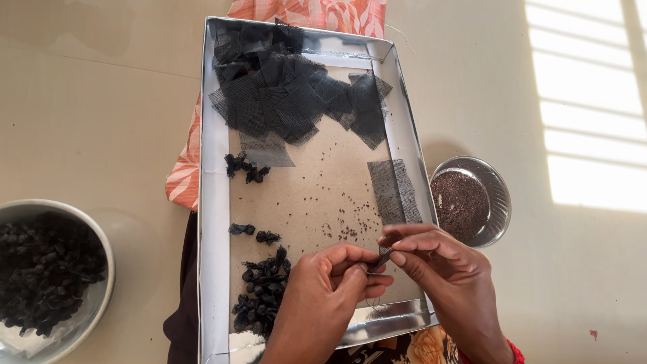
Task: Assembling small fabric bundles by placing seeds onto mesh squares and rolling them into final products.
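Observation:
Both my hands meet over the near right part of a shallow silver-edged cardboard tray (pixel 214 202). My left hand (pixel 330 286) and my right hand (pixel 431 263) pinch a small piece of black mesh (pixel 382 256) between their fingertips. A flat square of black mesh (pixel 394 192) lies just beyond my right hand. Tiny dark seeds (pixel 340 229) are scattered on the tray floor nearby. Small tied black mesh bundles (pixel 263 290) sit in a heap left of my left hand.
A pile of cut black mesh squares (pixel 296 91) fills the tray's far end. A steel bowl of dark seeds (pixel 468 201) stands right of the tray. A larger bowl of black bundles (pixel 47 269) sits at the left. Orange patterned cloth (pixel 182 178) lies under the tray.

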